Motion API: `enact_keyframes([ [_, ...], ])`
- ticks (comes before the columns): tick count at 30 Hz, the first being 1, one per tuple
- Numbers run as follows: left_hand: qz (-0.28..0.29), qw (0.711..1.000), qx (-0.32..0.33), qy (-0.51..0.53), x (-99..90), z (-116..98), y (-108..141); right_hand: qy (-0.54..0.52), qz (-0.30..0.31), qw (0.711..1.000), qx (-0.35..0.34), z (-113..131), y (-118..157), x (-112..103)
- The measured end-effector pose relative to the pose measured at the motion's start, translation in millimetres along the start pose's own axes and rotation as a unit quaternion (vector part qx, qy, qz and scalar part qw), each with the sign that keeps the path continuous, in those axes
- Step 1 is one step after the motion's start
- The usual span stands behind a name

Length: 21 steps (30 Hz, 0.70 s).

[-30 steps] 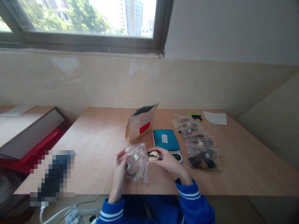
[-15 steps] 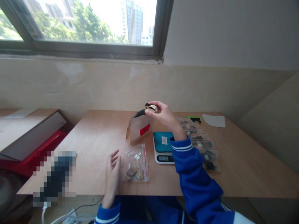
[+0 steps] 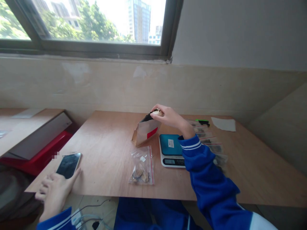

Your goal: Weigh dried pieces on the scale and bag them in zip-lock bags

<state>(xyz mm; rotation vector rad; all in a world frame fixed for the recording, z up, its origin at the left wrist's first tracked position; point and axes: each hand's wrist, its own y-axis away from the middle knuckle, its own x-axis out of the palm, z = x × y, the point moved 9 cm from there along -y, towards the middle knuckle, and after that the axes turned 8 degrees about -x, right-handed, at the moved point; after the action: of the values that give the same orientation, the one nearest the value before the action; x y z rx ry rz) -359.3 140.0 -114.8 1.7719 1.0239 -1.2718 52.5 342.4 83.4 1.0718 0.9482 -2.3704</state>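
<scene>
My right hand [image 3: 168, 115] is closed at the open top of a brown paper bag [image 3: 144, 131] with a red label; a pale piece shows between its fingers. The bag leans to the right, its dark mouth partly visible. At the table's left front, my left hand [image 3: 57, 188] lies over the lower end of a phone [image 3: 69, 164], fingers apart. A clear zip bag [image 3: 143, 166] with brown pieces lies in front of the paper bag. Beside it stands a scale [image 3: 169, 145] with a blue-green plate, partly behind my right sleeve.
Several clear zip bags [image 3: 216, 148] lie in a row right of the scale, near a green and black item [image 3: 203, 122] and a white paper sheet [image 3: 223, 124]. A red object [image 3: 59, 140] is beyond the left table edge. Cables [image 3: 93, 206] hang below the front edge.
My left hand has moved left from beside the clear bag to the phone. My right hand sits lower at the paper bag's mouth, and the bag tilts more to the right.
</scene>
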Motion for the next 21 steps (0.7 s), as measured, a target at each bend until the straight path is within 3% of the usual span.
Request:
enact_keyframes([
  [6,0.006,1.0,0.016,-0.017,1.4,-1.2,5.4,0.05,-0.022,0.998,0.04,-3.4,-0.3,2.5],
  [13,-0.014,1.0,0.011,-0.021,0.4,-5.2,-4.1,0.204,-0.05,0.976,-0.053,2.9,-8.5,19.4],
  [18,0.007,0.998,0.018,-0.057,0.3,-8.2,-11.0,0.157,-0.151,0.972,-0.091,11.8,4.7,8.8],
  [21,0.002,0.996,0.043,-0.076,-4.6,-11.7,-11.7,0.091,-0.201,0.973,-0.07,19.3,28.3,-1.5],
])
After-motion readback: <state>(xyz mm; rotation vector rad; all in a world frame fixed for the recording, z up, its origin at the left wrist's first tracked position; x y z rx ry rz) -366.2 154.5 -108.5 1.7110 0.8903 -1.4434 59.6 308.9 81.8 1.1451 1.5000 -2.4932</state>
